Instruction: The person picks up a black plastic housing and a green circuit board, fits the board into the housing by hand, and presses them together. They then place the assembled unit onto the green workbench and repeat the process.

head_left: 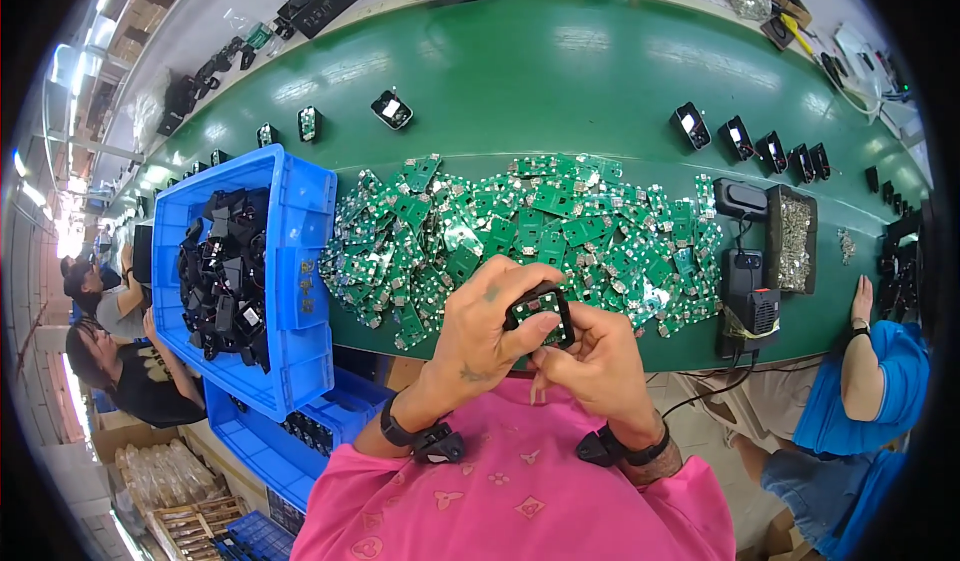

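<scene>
In front of my chest, my left hand (487, 323) grips a small black plastic housing (569, 329) with a green circuit board inside. Its thumb lies over the board's face. My right hand (603, 369) is closed at the housing's lower right edge, thumb and fingers pinched together against it. Whatever lies between those right fingertips is hidden. Just beyond both hands spreads a wide heap of loose green circuit boards (540, 201) on the green table (480, 81).
At left stands a blue crate (300, 261) of black housings (225, 271). On the right are a black corded device (750, 301) and a tray of small metal parts (795, 241). Housings line the table's far side. Co-workers sit left and right; one person's hand (861, 301) rests on the table.
</scene>
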The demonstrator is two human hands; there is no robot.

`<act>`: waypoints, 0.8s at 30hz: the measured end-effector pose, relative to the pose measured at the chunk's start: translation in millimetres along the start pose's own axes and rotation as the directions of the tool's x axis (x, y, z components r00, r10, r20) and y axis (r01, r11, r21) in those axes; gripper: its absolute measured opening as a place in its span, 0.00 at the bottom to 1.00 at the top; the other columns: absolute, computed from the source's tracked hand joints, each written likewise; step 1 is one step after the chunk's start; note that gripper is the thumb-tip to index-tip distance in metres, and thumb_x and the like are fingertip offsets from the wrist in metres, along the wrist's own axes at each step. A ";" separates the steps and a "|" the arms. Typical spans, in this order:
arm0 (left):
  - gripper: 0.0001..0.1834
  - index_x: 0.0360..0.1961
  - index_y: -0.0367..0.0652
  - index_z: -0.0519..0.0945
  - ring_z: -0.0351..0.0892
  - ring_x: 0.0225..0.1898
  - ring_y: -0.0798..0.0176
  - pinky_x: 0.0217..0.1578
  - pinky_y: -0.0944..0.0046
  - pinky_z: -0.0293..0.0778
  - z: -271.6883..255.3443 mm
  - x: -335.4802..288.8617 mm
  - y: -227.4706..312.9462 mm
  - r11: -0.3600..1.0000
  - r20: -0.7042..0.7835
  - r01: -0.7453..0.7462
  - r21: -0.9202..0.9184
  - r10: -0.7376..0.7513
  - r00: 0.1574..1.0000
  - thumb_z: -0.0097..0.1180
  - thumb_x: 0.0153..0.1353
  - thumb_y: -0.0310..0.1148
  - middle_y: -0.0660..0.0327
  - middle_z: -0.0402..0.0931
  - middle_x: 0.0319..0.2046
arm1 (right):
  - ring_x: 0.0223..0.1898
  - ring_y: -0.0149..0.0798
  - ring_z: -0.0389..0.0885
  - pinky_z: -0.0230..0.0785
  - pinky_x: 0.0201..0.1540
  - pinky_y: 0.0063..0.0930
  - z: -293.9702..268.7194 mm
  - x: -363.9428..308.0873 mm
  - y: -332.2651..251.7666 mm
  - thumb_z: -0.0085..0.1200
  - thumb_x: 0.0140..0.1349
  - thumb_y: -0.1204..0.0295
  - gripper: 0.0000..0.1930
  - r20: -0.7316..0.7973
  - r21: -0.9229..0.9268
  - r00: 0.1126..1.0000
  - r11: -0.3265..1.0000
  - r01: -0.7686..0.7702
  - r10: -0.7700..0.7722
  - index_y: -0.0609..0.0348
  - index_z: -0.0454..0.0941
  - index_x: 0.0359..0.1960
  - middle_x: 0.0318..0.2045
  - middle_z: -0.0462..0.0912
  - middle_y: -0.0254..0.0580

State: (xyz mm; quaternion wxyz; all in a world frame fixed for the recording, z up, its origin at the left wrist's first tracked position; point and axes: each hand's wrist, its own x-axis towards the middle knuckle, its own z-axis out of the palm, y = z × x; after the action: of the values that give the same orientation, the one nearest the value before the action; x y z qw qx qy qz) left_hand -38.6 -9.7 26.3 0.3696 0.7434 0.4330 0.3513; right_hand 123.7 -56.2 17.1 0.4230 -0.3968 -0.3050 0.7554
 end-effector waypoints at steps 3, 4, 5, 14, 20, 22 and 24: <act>0.25 0.48 0.40 0.82 0.78 0.36 0.61 0.33 0.65 0.73 2.1 -1.6 -3.0 0.999 -0.040 -0.047 -0.007 0.046 0.998 0.57 0.63 0.51 0.57 0.77 0.34 | 0.30 0.32 0.84 0.81 0.31 0.24 -1.9 5.7 12.4 0.52 0.57 0.86 0.12 -0.042 -0.204 0.979 0.961 0.187 -0.199 0.74 0.74 0.44 0.32 0.82 0.43; 0.24 0.49 0.40 0.82 0.78 0.38 0.59 0.37 0.63 0.74 1.9 -1.5 -2.2 0.996 -0.039 -0.082 -0.042 0.080 0.996 0.58 0.62 0.49 0.56 0.78 0.36 | 0.31 0.30 0.84 0.80 0.32 0.23 -3.4 5.6 12.3 0.54 0.58 0.84 0.14 -0.027 -0.263 0.966 0.935 0.240 -0.255 0.73 0.74 0.47 0.32 0.83 0.41; 0.23 0.50 0.41 0.82 0.79 0.41 0.57 0.40 0.61 0.74 1.4 -1.6 -1.2 0.990 -0.039 -0.116 -0.077 0.114 0.993 0.59 0.62 0.47 0.54 0.80 0.38 | 0.32 0.28 0.84 0.78 0.34 0.21 -4.1 5.5 11.7 0.56 0.60 0.82 0.15 -0.007 -0.320 0.951 0.902 0.290 -0.309 0.72 0.74 0.49 0.32 0.84 0.40; 0.26 0.54 0.44 0.81 0.81 0.51 0.51 0.64 0.41 0.63 -18.1 -4.3 3.5 0.947 0.231 -0.232 -0.220 0.282 0.931 0.68 0.51 0.32 0.56 0.79 0.53 | 0.25 0.47 0.82 0.73 0.27 0.33 -21.4 2.2 16.2 0.61 0.45 0.80 0.14 0.201 -0.648 0.836 0.571 0.505 -0.511 0.64 0.79 0.37 0.25 0.81 0.46; 0.42 0.66 0.42 0.69 0.77 0.56 0.46 0.66 0.38 0.61 -24.2 -9.3 17.0 0.930 0.295 -0.258 -0.261 0.331 0.896 0.65 0.44 0.26 0.52 0.72 0.61 | 0.23 0.47 0.81 0.70 0.24 0.34 -20.5 1.5 7.6 0.60 0.47 0.79 0.12 0.291 -0.637 0.753 0.468 0.612 -0.590 0.62 0.80 0.37 0.24 0.81 0.44; 0.32 0.60 0.35 0.74 0.81 0.52 0.46 0.62 0.45 0.69 -26.7 -9.0 25.3 0.964 0.309 -0.208 -0.169 0.252 0.917 0.67 0.52 0.30 0.50 0.80 0.52 | 0.22 0.47 0.81 0.70 0.24 0.34 -18.3 1.2 5.6 0.60 0.47 0.80 0.13 0.286 -0.644 0.757 0.467 0.606 -0.587 0.63 0.80 0.37 0.24 0.80 0.44; 0.33 0.61 0.34 0.73 0.81 0.52 0.48 0.61 0.49 0.71 -25.7 -8.6 18.8 0.952 0.277 -0.240 -0.190 0.286 0.917 0.67 0.53 0.30 0.50 0.80 0.52 | 0.22 0.47 0.81 0.70 0.24 0.34 -16.6 0.2 6.8 0.59 0.47 0.80 0.13 0.284 -0.649 0.758 0.465 0.602 -0.587 0.63 0.81 0.38 0.24 0.80 0.44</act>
State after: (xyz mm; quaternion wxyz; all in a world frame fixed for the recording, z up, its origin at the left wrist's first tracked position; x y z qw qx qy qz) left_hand -56.3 -17.8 53.0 0.4359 0.8094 0.2393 0.3122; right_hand 135.2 -57.1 3.4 0.4691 -0.3879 -0.6928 0.3866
